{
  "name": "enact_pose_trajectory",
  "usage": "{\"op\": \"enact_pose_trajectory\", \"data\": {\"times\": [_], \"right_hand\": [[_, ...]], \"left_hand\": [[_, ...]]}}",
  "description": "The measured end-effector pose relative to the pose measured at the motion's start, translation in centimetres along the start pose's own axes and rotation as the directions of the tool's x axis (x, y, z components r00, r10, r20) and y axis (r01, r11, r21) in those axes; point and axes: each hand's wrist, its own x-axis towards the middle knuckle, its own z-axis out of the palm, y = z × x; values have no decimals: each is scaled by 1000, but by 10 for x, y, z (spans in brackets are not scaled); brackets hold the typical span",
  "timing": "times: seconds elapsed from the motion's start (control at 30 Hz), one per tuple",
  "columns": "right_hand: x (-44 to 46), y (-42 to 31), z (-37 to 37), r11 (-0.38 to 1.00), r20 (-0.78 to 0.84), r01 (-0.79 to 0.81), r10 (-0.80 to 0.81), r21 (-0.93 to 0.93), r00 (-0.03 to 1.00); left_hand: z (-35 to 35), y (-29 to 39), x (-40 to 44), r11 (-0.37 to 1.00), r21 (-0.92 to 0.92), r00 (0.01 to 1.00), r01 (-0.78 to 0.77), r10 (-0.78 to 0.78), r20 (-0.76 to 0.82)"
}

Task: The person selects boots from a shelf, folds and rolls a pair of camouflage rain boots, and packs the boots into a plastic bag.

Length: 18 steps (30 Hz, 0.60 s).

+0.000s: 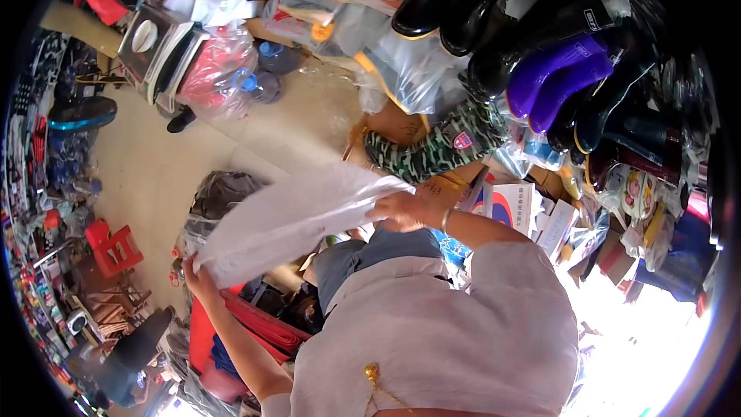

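Note:
A large white sheet (pixel 285 220), thin and billowing, stretches across in front of my body; whether it is cloth or plastic I cannot tell. At its lower left corner my left hand (pixel 201 279) pinches the edge. My right hand (pixel 403 212) has closed on the opposite edge, near my waist. Just beyond the right hand lies a camouflage boot (pixel 432 147). Beneath the sheet and beside my left arm sit a dark plastic-wrapped bundle (pixel 224 194) and folded red material (pixel 258 328).
Black rubber boots (pixel 471 11) and purple boots (pixel 559 81) hang at upper right. Shoe boxes (pixel 513 208) are piled to the right. Water bottles (pixel 262 85) stand on the tan floor (pixel 154 162) by a red bag (pixel 216 69). A red stool (pixel 114 249) is at left.

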Motion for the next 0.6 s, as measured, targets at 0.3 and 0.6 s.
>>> {"op": "enact_pose_trajectory", "data": {"times": [0.3,0.6], "right_hand": [[-54,161,-30,624,-367,-661,550,-417,750],[-51,257,-24,425,383,-84,873,-902,300]], "left_hand": [[26,-2,-70,894,-78,894,441,-430,125],[23,-8,-94,909,215,922,357,-380,76]]}}
